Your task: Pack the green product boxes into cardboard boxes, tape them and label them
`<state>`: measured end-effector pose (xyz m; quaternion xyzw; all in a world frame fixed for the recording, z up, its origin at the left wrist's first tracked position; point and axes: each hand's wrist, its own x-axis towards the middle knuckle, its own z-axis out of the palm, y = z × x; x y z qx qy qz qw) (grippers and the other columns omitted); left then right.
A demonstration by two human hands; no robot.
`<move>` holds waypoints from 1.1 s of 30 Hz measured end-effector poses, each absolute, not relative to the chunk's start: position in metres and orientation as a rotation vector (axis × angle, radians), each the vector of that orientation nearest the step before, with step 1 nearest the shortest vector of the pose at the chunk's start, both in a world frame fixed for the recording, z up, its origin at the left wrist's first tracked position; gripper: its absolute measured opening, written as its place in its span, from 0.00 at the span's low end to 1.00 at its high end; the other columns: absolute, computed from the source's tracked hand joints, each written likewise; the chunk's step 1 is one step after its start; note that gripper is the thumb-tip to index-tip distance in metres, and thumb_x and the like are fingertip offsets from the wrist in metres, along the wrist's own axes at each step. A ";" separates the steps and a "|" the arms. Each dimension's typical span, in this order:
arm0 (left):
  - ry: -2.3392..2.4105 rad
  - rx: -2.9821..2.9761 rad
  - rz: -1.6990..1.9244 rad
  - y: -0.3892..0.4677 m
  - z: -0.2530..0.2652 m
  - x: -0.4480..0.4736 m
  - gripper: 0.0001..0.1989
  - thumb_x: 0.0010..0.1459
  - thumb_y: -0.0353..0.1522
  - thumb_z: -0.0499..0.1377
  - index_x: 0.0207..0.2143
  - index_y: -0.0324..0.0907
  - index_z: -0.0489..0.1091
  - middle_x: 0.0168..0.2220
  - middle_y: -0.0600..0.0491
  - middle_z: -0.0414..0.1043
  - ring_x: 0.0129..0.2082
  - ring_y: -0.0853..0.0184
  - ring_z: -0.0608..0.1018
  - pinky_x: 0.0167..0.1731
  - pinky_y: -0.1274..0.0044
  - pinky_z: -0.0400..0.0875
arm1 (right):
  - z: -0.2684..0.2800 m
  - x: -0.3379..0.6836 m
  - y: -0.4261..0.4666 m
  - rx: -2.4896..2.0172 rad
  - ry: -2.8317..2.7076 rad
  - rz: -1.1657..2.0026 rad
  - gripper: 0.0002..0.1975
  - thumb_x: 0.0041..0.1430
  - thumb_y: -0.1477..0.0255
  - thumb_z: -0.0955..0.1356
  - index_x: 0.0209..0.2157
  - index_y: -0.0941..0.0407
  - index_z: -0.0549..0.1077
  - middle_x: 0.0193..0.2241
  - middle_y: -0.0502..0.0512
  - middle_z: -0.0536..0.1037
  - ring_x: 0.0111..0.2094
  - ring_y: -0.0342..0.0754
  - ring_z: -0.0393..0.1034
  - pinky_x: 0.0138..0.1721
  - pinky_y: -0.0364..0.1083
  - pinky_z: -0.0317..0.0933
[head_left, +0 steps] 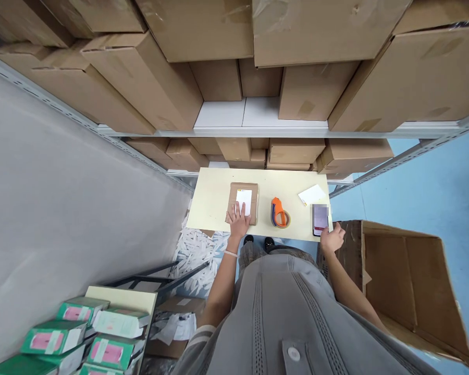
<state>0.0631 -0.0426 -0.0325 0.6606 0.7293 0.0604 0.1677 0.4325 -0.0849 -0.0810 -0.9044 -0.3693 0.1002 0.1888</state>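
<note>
Head view: my left hand (238,221) is pressing flat, fingers spread, on one labelled brown cardboard parcel (243,202); my right hand (331,238) is gripping one phone (320,219) beside one orange tape dispenser (279,213).

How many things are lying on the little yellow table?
4: a flat brown cardboard parcel under the left hand, an orange tape dispenser mid-table, a white paper slip behind, a phone by the right hand.

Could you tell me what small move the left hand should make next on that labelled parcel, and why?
Probably slide the left hand upward over the white label, pressing it flat. The hand lies flat on the near edge of the small parcel with fingertips just touching the label, while the right hand rests by the phone and the tape dispenser sits untouched on the table.
</note>
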 end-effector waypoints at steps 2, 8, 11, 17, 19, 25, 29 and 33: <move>2.068 1.880 0.180 -0.043 -0.030 0.064 0.32 0.67 0.43 0.45 0.71 0.45 0.46 0.73 0.48 0.38 0.72 0.52 0.41 0.67 0.52 0.32 | -0.072 0.413 -0.085 -2.476 -0.906 0.272 0.26 0.60 0.68 0.59 0.58 0.60 0.65 0.51 0.70 0.69 0.49 0.61 0.69 0.49 0.57 0.62; 2.081 1.785 0.314 -0.037 -0.019 0.058 0.28 0.66 0.39 0.49 0.67 0.46 0.56 0.71 0.46 0.48 0.70 0.53 0.51 0.67 0.54 0.43 | -0.047 0.321 -0.055 -1.877 -1.209 1.093 0.21 0.54 0.64 0.64 0.48 0.57 0.71 0.42 0.60 0.74 0.42 0.53 0.70 0.45 0.51 0.65; 2.177 1.588 0.490 -0.032 -0.016 0.034 0.25 0.65 0.36 0.50 0.63 0.45 0.60 0.68 0.43 0.55 0.68 0.54 0.57 0.65 0.57 0.52 | -0.040 0.277 -0.029 -1.868 -1.205 1.467 0.20 0.52 0.64 0.67 0.46 0.55 0.73 0.40 0.57 0.76 0.42 0.52 0.71 0.44 0.50 0.66; 1.984 1.099 0.647 -0.028 -0.027 -0.029 0.31 0.64 0.42 0.53 0.66 0.39 0.55 0.67 0.41 0.56 0.68 0.59 0.59 0.65 0.68 0.56 | -0.035 0.205 0.003 -1.911 -1.153 1.633 0.28 0.57 0.58 0.66 0.57 0.56 0.67 0.43 0.61 0.79 0.42 0.53 0.74 0.43 0.49 0.67; 1.847 0.993 0.611 -0.029 -0.032 -0.035 0.34 0.64 0.47 0.52 0.66 0.38 0.54 0.68 0.41 0.55 0.68 0.58 0.60 0.64 0.69 0.58 | -0.035 0.187 0.003 -1.949 -1.153 1.638 0.31 0.58 0.56 0.65 0.59 0.56 0.65 0.46 0.62 0.79 0.44 0.54 0.74 0.45 0.50 0.67; 1.674 0.941 0.670 -0.036 -0.042 -0.023 0.34 0.62 0.52 0.53 0.61 0.40 0.65 0.60 0.42 0.68 0.64 0.55 0.66 0.62 0.65 0.61 | -0.038 0.168 -0.007 -1.985 -1.192 1.537 0.30 0.60 0.56 0.63 0.61 0.54 0.64 0.51 0.61 0.77 0.53 0.57 0.70 0.56 0.55 0.60; 1.559 0.783 0.694 -0.039 -0.048 -0.029 0.38 0.61 0.57 0.48 0.64 0.44 0.61 0.65 0.45 0.63 0.66 0.55 0.62 0.63 0.64 0.60 | -0.040 0.171 -0.008 -1.930 -1.207 1.530 0.27 0.61 0.55 0.63 0.58 0.51 0.67 0.51 0.57 0.78 0.54 0.57 0.70 0.57 0.56 0.59; 1.460 0.536 0.699 -0.040 -0.059 -0.039 0.37 0.64 0.56 0.34 0.66 0.50 0.58 0.68 0.49 0.57 0.67 0.57 0.61 0.59 0.59 0.63 | -0.042 0.179 -0.011 -1.847 -1.188 1.560 0.26 0.61 0.54 0.62 0.55 0.51 0.70 0.48 0.56 0.79 0.52 0.56 0.71 0.55 0.54 0.63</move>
